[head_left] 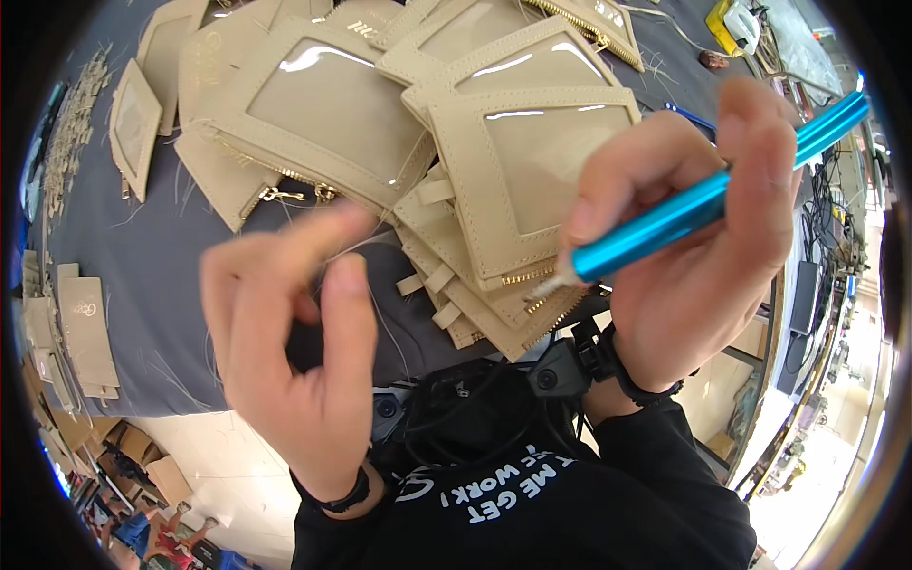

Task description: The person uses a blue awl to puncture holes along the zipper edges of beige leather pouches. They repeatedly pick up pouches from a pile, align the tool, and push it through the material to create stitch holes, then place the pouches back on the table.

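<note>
Qty approx: 1 L hand, 1 R hand, 1 blue pen-type tool, 2 blk wristbands, 1 yellow-&-white item, 1 grey counter, & min. 8 beige zip pouches (overlapped, exact no. unclear), min. 4 w/ clear windows.

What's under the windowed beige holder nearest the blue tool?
More beige pieces show past its top, left and bottom, with small tabs and gold zipper teeth; whatever the holder fully covers is hidden.

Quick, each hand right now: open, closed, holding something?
Left hand: partly curled; blur hides whether it holds anything.
Right hand: closed, holding a blue pen-like tool.
</note>
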{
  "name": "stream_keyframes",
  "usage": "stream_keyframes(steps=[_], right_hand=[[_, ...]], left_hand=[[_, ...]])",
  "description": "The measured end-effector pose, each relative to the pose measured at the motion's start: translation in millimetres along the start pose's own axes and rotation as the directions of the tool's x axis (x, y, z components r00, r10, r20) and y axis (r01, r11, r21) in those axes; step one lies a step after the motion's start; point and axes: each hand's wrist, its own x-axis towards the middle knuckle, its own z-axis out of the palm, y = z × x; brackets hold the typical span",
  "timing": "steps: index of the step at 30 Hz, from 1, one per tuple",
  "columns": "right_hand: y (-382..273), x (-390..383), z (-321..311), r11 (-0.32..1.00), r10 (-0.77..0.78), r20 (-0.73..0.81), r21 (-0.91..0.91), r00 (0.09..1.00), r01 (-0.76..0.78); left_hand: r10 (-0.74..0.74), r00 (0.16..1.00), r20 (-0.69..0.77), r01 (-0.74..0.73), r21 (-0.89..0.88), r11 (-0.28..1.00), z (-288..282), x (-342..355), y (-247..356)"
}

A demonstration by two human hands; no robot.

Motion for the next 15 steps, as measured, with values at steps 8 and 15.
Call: stream_keyframes(steps=[8,15], right_hand=[[-8,3,-39,0.950,0.039,-0.174,0.312,0.984,0.017],[-6,-7,-77,0.850,0.021,-0.234,0.516,0.972,0.105]], left_hand=[[0.228,0.908,0.352,-0.289,0.133,0.948,-5,6,47],[0.316,0.815,0.486,-0.530,0.402,0.747,34,32,58]])
